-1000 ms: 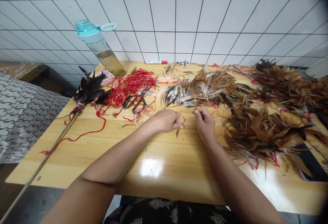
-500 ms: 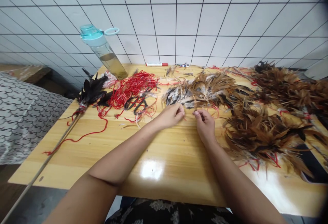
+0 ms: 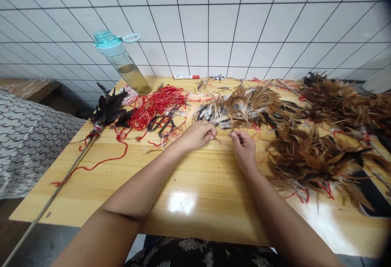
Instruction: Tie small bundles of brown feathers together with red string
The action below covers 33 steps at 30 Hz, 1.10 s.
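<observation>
My left hand point(image 3: 198, 135) pinches a thin, small feather point(image 3: 217, 139) between its fingertips, just in front of a heap of brown, black and white feathers point(image 3: 244, 106). My right hand point(image 3: 243, 149) sits a short way to the right, its fingertips pinched on a thin feather stem point(image 3: 232, 129) at the heap's near edge. The hands are close together but not touching. Both rest over the wooden table point(image 3: 220, 214).
Larger brown feather heaps point(image 3: 311, 161) fill the right side. To the left lie tangled red string point(image 3: 157, 104), black-handled scissors point(image 3: 160, 123), and a black feather duster point(image 3: 106, 110) on a long cane point(image 3: 58, 187). A water bottle point(image 3: 122, 61) and marker point(image 3: 186, 77) stand against the tiled wall point(image 3: 195, 22).
My left hand has moved up the table towards the feather heap, then slightly back to the left. My right hand has barely shifted. The view has tilted a little.
</observation>
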Available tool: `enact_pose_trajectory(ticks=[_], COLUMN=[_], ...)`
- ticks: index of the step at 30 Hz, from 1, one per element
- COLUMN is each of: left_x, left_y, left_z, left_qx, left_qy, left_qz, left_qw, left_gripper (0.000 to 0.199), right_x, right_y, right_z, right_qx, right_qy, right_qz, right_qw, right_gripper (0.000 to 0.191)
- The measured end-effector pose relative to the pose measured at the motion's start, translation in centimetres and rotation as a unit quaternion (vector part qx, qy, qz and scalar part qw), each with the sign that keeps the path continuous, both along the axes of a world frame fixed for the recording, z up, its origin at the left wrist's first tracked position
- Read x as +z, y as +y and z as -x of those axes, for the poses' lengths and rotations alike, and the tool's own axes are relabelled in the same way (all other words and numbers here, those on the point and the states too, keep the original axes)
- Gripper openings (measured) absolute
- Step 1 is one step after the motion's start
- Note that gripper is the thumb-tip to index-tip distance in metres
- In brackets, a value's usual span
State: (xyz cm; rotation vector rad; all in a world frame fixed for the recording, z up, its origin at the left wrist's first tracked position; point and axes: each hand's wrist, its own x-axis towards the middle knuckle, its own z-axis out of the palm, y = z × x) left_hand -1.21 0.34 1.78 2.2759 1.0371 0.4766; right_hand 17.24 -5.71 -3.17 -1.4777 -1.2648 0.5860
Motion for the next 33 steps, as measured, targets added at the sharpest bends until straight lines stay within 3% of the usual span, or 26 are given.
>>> enact_pose_trajectory(ticks=[3, 11, 14, 17, 19, 21, 24, 27, 30, 33], left_x=[-0.3, -2.2, -1.5, -0.7, -0.5, -0.7, -1.2, -1.5, -1.5, -1.6], left_y=[0.3, 0.1, 0.2, 0.4, 0.4, 0.2, -0.3, -0.7, -0.7, -0.6], left_z=[0.5, -0.4, -0.3, -0.2, -0.4, -0.9, -1.7, -2.2, -2.2, -2.0], left_qx=[-0.02, -0.031, -0.027, 0.021, 0.065, 0.101, 0.129, 0.135, 0.143, 0.143], left_qy=[0.069, 0.06, -0.006, -0.132, -0.223, -0.313, -0.435, -0.498, -0.504, -0.504], left_qz=[-0.062, -0.092, -0.063, 0.012, 0.078, 0.16, 0.297, 0.399, 0.442, 0.441], left_qw=[0.995, 0.993, 0.998, 0.991, 0.97, 0.931, 0.84, 0.758, 0.728, 0.729], left_gripper=[0.017, 0.013, 0.013, 0.009, 0.008, 0.016, 0.029, 0.037, 0.041, 0.039], right_x=[-0.2, -0.3, -0.2, -0.1, -0.1, -0.1, -0.2, -0.2, -0.2, -0.2], right_y=[0.1, 0.1, 0.1, 0.0, 0.0, 0.0, -0.1, -0.1, -0.1, -0.1], right_z=[0.0, -0.1, 0.0, 0.0, 0.0, 0.0, 0.1, 0.1, 0.2, 0.2], right_qx=[0.001, 0.004, 0.002, 0.003, 0.005, 0.006, 0.008, 0.012, 0.012, 0.011], right_qy=[-0.003, -0.006, -0.009, -0.011, -0.015, -0.02, -0.023, -0.026, -0.028, -0.028], right_qz=[-0.007, -0.007, -0.009, -0.014, -0.016, -0.017, -0.016, -0.015, -0.013, -0.016], right_qw=[1.0, 1.0, 1.0, 1.0, 1.0, 1.0, 1.0, 0.999, 0.999, 0.999], right_gripper=[0.023, 0.022, 0.021, 0.021, 0.021, 0.021, 0.021, 0.021, 0.02, 0.02])
